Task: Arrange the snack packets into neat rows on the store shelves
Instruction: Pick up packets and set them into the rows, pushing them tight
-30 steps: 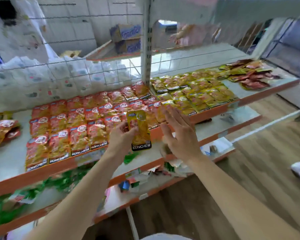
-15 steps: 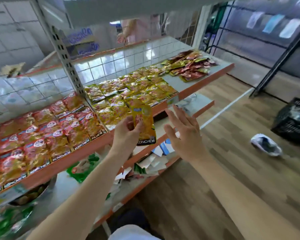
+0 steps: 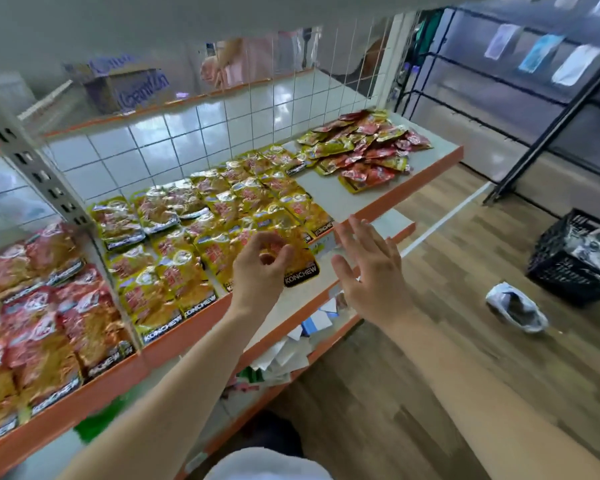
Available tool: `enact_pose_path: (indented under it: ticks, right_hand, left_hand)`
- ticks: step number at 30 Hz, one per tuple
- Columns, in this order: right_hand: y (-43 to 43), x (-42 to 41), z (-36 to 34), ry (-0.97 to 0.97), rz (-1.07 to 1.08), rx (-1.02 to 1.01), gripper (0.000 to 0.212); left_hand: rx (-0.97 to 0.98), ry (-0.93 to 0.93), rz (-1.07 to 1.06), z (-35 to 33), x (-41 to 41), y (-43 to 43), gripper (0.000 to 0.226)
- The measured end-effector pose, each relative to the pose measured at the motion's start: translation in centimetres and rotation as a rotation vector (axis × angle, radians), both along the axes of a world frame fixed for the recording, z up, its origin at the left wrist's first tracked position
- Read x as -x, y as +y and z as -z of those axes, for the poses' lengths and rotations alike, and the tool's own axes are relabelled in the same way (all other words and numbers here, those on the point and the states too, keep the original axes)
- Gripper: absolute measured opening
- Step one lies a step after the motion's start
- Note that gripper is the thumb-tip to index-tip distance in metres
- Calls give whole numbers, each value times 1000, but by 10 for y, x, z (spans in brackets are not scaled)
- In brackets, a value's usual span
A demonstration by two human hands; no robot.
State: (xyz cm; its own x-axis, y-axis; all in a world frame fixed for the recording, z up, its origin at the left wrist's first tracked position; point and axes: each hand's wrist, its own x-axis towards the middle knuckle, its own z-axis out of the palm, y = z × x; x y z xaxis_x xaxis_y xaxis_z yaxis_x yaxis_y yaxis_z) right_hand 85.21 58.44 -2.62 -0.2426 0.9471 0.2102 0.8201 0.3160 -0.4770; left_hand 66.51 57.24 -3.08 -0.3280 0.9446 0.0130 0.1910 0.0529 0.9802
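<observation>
A person's left hand [image 3: 260, 275] sits at the centre of the frame with its fingers curled over the top of a shiny yellow foil snack packet with a black "KONCHEW" label [image 3: 300, 268]. Half a second ago this hand held the packet upright in front of the shelf. Now the packet is lower and tilted back at the right end of the front row of matching yellow packets [image 3: 201, 216], its label at the orange front edge of the grey metal shelf [image 3: 329, 192]. Whether the thumb and finger still pinch it cannot be told. The right hand [image 3: 369, 271] remains open just right of the packet, fingers spread and holding nothing. Rows of red foil packets [image 3: 42, 306] fill the lower left. A loose heap of red and yellow packets [image 3: 364, 147] lies at the shelf's far end, upper right of centre. A black plastic crate [image 3: 575, 258] stands on the wood floor at right.
</observation>
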Motion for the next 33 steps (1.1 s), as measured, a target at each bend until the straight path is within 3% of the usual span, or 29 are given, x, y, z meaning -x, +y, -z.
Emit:
enact_pose_path:
  ticks: [6, 16, 29, 33]
  right_hand:
    - [72, -1, -10, 6, -26, -1, 58]
    - [153, -12, 8, 10, -72, 24, 58]
    - [288, -27, 9, -16, -338, 20, 59]
    - [317, -30, 10, -86, -443, -28, 58]
  left_hand:
    - [-4, 54, 65, -8, -3, 69, 22]
    - [4, 252, 97, 5, -4, 129, 28]
    - [113, 280, -194, -2, -36, 208, 27]
    - [132, 408, -255, 5, -43, 229, 26]
